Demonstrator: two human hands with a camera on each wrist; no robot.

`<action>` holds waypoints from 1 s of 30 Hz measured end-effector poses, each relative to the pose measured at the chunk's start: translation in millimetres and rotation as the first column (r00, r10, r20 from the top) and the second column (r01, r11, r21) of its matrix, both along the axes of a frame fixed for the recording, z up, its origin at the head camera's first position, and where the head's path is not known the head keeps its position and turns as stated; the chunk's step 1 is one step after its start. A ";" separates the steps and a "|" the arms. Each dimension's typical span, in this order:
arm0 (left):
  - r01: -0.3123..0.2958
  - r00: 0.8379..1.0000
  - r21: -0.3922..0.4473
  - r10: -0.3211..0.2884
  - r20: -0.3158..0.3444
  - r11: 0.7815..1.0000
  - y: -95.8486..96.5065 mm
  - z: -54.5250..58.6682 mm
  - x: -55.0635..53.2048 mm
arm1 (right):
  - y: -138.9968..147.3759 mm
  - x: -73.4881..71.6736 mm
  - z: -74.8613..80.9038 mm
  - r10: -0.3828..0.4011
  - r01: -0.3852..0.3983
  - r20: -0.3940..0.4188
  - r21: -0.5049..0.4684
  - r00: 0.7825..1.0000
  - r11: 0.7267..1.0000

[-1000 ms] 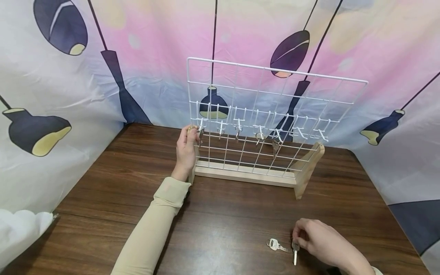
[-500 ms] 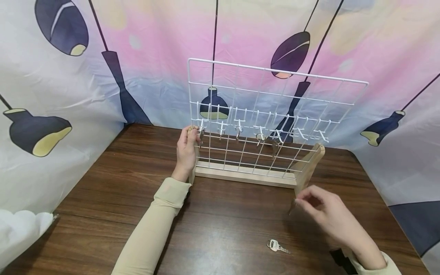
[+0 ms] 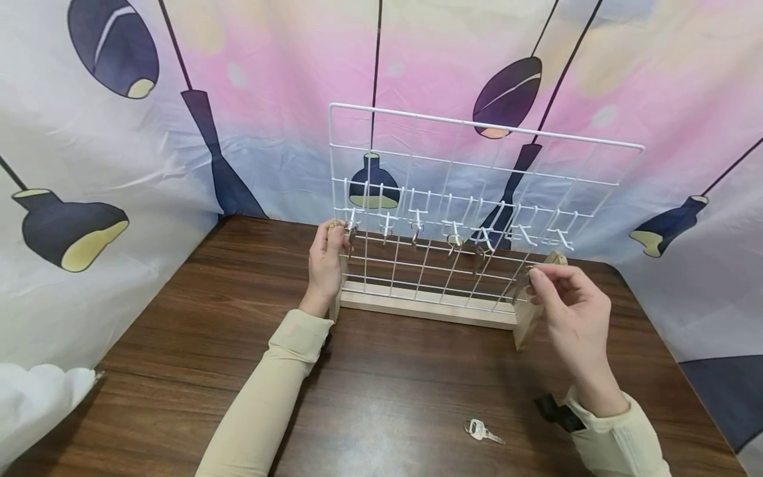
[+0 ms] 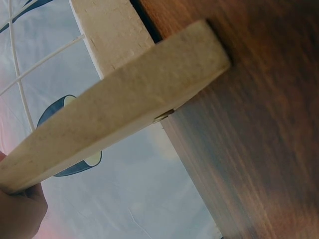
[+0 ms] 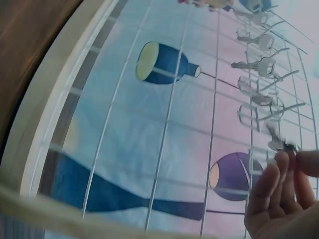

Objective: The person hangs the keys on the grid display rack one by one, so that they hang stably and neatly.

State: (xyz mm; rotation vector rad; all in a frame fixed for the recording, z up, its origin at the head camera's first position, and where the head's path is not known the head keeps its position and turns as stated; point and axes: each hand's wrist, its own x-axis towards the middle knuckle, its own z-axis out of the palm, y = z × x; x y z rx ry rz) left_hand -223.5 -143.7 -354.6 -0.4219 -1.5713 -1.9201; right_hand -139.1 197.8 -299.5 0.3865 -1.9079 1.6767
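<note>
A white wire grid rack stands upright on a wooden base, with a row of white hooks across it. Keys hang by their rings from the left and middle hooks. My left hand grips the rack's left wooden upright near its top. Between thumb and fingertips, my right hand pinches a small metal key in front of the rack's right end. The right wrist view puts this key just below the hooks. A single silver key with a ring lies on the table at the front.
The dark wood-grain table spreads under everything. A patterned cloth with printed lamps hangs behind and at both sides. Bunched white cloth lies at the left edge. The right wooden upright stands partly behind my right hand.
My right hand has lifted one key off the table and carried it up and away from me to the rack's right side. The left hand keeps its grip.
</note>
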 end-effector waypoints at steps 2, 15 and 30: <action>0.003 1.000 -0.001 -0.003 -0.007 1.000 -0.2 -0.5 -0.6 | -4.3 -2.4 3.4 0.017 -0.019 -0.015 -0.107 1.000 0.994; 0.030 0.999 0.013 -0.030 -0.024 0.999 0.5 -0.7 -0.2 | -25.6 -10.5 12.1 0.071 -0.077 -0.030 -0.451 0.997 0.889; 0.024 0.999 0.004 -0.023 -0.037 1.000 0.3 -1.6 -1.3 | -29.7 -11.2 12.6 0.096 -0.122 -0.077 -0.528 0.992 0.841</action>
